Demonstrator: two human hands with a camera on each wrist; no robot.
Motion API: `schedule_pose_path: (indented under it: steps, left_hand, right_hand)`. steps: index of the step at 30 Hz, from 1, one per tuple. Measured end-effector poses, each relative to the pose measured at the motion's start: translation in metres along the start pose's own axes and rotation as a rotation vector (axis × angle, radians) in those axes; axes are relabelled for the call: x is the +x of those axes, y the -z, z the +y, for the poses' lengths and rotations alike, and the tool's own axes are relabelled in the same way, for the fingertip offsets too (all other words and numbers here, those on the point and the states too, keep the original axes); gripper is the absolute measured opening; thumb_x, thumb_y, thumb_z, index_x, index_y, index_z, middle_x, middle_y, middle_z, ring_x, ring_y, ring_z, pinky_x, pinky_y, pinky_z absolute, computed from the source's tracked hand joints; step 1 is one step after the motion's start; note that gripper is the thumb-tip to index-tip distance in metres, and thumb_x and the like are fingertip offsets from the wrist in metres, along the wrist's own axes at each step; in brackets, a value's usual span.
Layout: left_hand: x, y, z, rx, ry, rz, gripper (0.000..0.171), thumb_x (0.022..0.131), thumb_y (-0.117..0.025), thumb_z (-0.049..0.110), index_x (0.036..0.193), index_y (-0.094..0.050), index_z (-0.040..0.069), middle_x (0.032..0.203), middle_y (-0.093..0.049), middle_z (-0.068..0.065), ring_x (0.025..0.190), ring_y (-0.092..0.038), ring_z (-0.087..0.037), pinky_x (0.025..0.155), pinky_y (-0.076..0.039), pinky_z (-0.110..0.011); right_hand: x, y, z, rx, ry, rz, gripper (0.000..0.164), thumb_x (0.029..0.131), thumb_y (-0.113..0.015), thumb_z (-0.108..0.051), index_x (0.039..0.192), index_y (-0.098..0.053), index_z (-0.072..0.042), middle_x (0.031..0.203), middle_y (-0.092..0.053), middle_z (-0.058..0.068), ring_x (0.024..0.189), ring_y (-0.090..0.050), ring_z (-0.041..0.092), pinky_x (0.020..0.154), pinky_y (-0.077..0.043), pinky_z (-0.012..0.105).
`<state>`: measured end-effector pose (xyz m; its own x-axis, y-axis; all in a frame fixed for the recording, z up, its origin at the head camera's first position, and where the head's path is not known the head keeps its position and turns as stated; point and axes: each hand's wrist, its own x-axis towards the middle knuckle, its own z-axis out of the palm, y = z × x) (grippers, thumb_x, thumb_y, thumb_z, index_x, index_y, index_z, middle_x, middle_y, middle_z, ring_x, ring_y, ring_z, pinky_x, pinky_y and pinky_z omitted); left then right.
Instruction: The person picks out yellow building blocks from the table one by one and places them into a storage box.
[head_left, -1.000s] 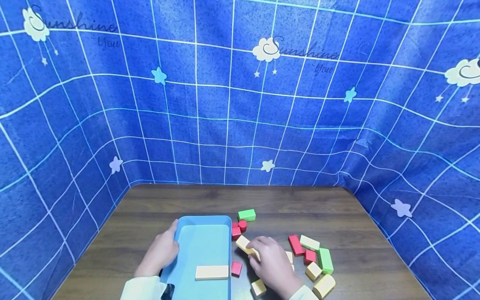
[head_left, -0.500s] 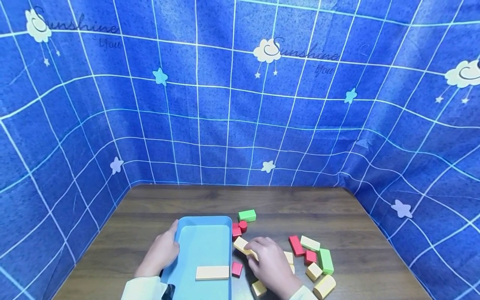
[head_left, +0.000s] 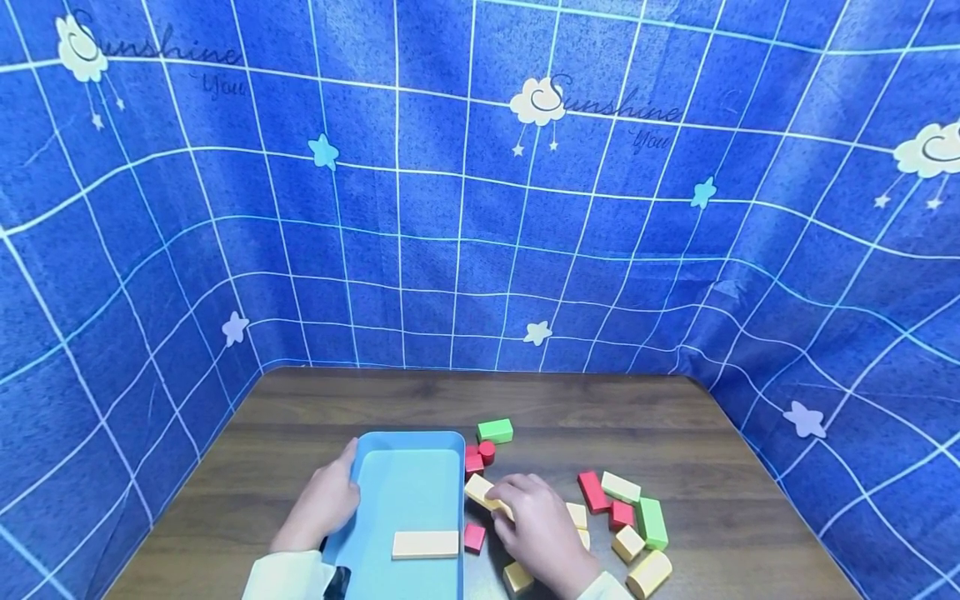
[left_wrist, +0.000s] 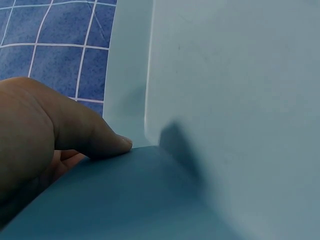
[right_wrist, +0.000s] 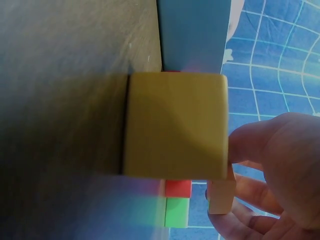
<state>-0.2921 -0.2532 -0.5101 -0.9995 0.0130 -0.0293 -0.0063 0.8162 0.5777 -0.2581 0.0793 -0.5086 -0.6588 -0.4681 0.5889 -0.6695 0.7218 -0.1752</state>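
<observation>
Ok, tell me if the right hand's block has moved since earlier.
Yes: relative to the far green block, the held block shifted slightly left, toward the tray.

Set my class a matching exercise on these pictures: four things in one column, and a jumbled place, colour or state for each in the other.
1. left hand
2. right hand
3. long flat block
4. small cylinder

A. red
B. holds a pale block
C. lies in the tray
D. grips the tray's rim

Pairs: 1-D, 2-B, 3-C, 4-A

Tabletop [head_left: 600, 402] behind the blocks [head_left: 621, 514] leaves passage; the tray wall [head_left: 460, 496] bars their left.
</observation>
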Motion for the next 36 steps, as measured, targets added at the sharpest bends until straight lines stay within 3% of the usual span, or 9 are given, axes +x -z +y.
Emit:
schedule_pose_path:
  steps: [4, 10, 21, 36]
  left_hand:
    - [-0.001, 0.000, 0.000, -0.003, 0.005, -0.001, 0.067, 0.091, -0.042, 0.002, 0.149, -0.010, 0.002, 0.147, -0.028, -0.025, 0.106, -0.048, -0.031, 0.090, -0.044, -0.053]
    - [-0.002, 0.000, 0.001, 0.002, -0.014, 0.017, 0.067, 0.090, -0.043, 0.002, 0.149, -0.011, 0.002, 0.146, -0.030, -0.025, 0.101, -0.050, -0.030, 0.078, -0.044, -0.044]
    - [-0.001, 0.001, 0.001, 0.007, -0.044, 0.038, 0.066, 0.088, -0.043, 0.001, 0.148, -0.016, -0.002, 0.142, -0.037, -0.027, 0.095, -0.051, -0.027, 0.078, -0.044, -0.043]
    - [-0.002, 0.000, -0.001, 0.003, -0.050, 0.041, 0.065, 0.088, -0.043, 0.000, 0.148, -0.016, -0.002, 0.142, -0.036, -0.026, 0.095, -0.052, -0.027, 0.077, -0.044, -0.042]
  right_hand:
    - [0.001, 0.000, 0.000, -0.003, 0.002, 0.012, 0.022, 0.073, -0.073, -0.017, 0.094, -0.070, -0.021, 0.097, -0.065, -0.009, 0.085, -0.053, 0.010, 0.071, -0.052, 0.034]
    - [0.003, 0.000, 0.000, -0.005, 0.010, 0.016, 0.022, 0.073, -0.073, -0.017, 0.095, -0.070, -0.021, 0.097, -0.065, -0.009, 0.085, -0.053, 0.010, 0.071, -0.052, 0.034]
    - [0.006, -0.002, -0.006, -0.002, 0.038, 0.014, 0.022, 0.073, -0.072, -0.017, 0.095, -0.070, -0.021, 0.099, -0.064, -0.008, 0.088, -0.053, 0.010, 0.072, -0.052, 0.033]
    - [0.010, -0.004, -0.015, 0.021, 0.040, -0.013, 0.021, 0.075, -0.071, -0.017, 0.096, -0.070, -0.020, 0.100, -0.064, -0.009, 0.086, -0.052, 0.008, 0.071, -0.052, 0.031]
